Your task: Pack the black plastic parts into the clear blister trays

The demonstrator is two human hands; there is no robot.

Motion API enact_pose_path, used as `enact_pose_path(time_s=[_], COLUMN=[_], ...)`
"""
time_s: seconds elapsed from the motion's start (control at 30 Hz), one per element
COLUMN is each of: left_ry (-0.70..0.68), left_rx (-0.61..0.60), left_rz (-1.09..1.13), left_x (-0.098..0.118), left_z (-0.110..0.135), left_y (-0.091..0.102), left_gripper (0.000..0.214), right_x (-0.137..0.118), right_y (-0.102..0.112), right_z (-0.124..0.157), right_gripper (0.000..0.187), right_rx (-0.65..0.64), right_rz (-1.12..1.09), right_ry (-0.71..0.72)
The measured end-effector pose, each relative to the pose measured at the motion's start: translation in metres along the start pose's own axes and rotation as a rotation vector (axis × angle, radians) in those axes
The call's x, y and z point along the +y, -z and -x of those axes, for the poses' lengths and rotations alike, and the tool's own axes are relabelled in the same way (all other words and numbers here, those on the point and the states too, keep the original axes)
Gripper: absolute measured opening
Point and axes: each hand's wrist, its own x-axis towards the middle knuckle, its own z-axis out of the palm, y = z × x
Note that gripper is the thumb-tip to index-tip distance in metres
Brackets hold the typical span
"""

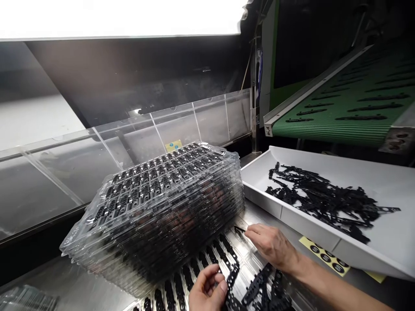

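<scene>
My right hand (270, 244) pinches one end of a slim black plastic part (240, 229) above the right end of a clear tray (248, 248). Lower down, my left hand (209, 291) curls its fingers and thumb at another perforated black part (232, 276); its grip is partly hidden. In the tray's slots lies a row of similar black strips (178, 287). Loose black parts (259, 287) are heaped to the right of my left hand. Behind the tray rises a tall stack of clear plastic trays (181, 220), the top one filled with rows of black parts.
A white bin (275, 205) with a pile of black parts stands at right. Beyond it a green conveyor belt (327, 123) carries spaced black parts. Yellow stickers (324, 255) lie by the bin. A clear panel (175, 123) runs behind the stack, under a bright lamp (123, 17).
</scene>
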Motion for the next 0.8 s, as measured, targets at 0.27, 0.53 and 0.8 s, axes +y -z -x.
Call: enact_pose_path(time_s=[0.27,0.53,0.8], left_ry=[-0.022,-0.012,0.102], left_rx=[0.021,-0.124,-0.155], left_rz=[0.059,0.026,-0.049], left_x=[0.012,0.011,0.013], left_z=[-0.019,-0.016,0.005], left_y=[-0.02,-0.047,-0.022], left_gripper=[0.044,0.037,0.05], right_x=[-0.002,-0.019,0.002], right_y=[-0.004,0.006,0.012], right_z=[0.004,-0.013,-0.049], right_gripper=[0.038,0.031,0.02], right_rx=[-0.109,-0.164,-0.18], right_rz=[-0.125,-0.734,-0.521], right_ry=[0.021,-0.342,-0.238])
